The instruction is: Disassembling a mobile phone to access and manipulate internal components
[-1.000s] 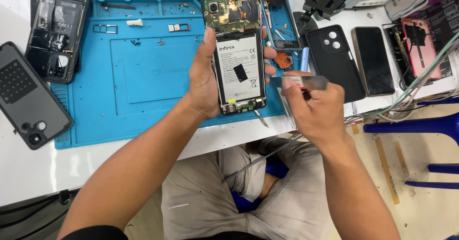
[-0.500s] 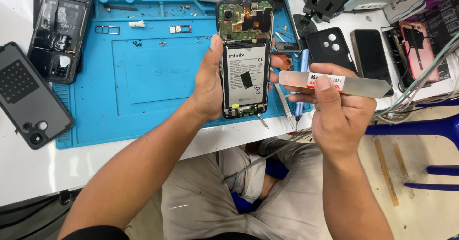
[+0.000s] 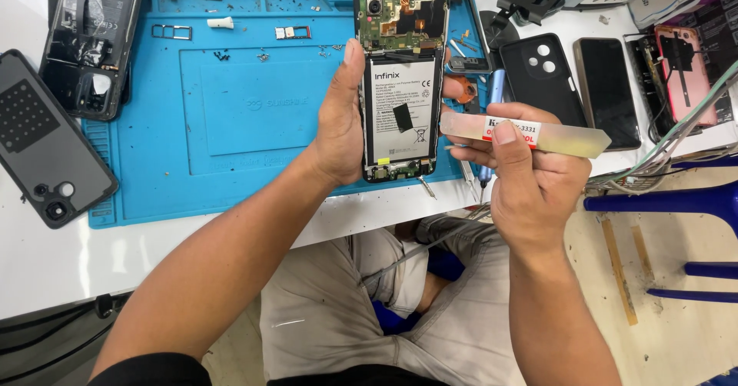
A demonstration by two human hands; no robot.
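My left hand [image 3: 338,121] grips an opened phone [image 3: 401,86] upright by its left edge, back cover off, with the white battery and green circuit board facing me. My right hand [image 3: 530,178] pinches a thin flat metal opening tool [image 3: 569,138] with a red and white label, held level just right of the phone's lower half; its left end is close to the phone's right edge. A pen-shaped blue screwdriver [image 3: 492,117] lies on the mat behind my right fingers.
A blue work mat [image 3: 215,117] covers the white table [image 3: 46,263], strewn with small screws and card trays. Another opened phone [image 3: 92,40] and a grey back cover [image 3: 42,140] lie left. Black phones [image 3: 607,86], a pink phone [image 3: 688,71] and cables [image 3: 661,163] sit right.
My left hand has lifted the opened phone higher over the mat. My right hand has raised the flat tool from near the table edge up beside the phone.
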